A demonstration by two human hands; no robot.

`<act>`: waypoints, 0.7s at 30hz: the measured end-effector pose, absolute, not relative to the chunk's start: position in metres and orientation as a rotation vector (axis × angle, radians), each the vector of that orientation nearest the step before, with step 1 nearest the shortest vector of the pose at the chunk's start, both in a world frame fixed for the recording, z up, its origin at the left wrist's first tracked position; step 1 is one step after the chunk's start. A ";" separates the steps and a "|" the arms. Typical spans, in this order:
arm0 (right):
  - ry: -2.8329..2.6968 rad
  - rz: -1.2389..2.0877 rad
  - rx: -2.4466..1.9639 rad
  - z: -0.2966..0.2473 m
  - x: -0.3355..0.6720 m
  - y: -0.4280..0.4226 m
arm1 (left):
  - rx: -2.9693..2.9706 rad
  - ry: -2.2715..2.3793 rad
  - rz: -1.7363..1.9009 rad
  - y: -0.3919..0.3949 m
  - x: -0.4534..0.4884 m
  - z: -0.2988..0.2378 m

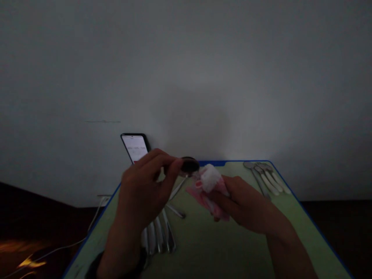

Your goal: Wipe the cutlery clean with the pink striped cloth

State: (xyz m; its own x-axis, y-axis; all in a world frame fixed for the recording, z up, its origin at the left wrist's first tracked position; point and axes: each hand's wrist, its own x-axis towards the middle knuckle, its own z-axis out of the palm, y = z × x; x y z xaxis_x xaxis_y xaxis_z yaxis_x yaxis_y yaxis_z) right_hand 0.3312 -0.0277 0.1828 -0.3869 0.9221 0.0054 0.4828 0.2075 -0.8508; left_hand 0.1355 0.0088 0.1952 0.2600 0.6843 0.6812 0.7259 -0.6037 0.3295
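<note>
My left hand (149, 184) pinches a dark, shiny spoon (190, 166) by the edge of its rounded bowl, above the table. My right hand (242, 201) is closed on a crumpled pink and white cloth (210, 182). The cloth is bunched right beside the spoon and seems to touch its lower right side. Whether the spoon's handle runs inside the cloth is hidden. Under my left wrist lie several metal cutlery handles (158, 234) side by side. A few loose pieces of cutlery (176, 210) lie just behind them, partly covered by my left hand.
The green table (221, 252) has a blue edge and stands against a grey wall (186, 77). A lit phone (135, 147) leans on the wall at the back left. Several white-handled utensils (271, 178) lie back right. A white cable (93, 223) hangs at the left.
</note>
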 end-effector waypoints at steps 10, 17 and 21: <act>-2.180 0.808 -1.514 0.180 0.365 -0.034 | -2.736 -1.498 -1.004 0.020 0.114 0.193; -2.223 0.819 -1.418 0.183 0.357 -0.033 | -3.010 -1.513 -0.775 0.007 0.139 0.191; -2.210 0.816 -1.391 0.184 0.350 -0.034 | -2.977 -1.410 -0.651 -0.005 0.159 0.190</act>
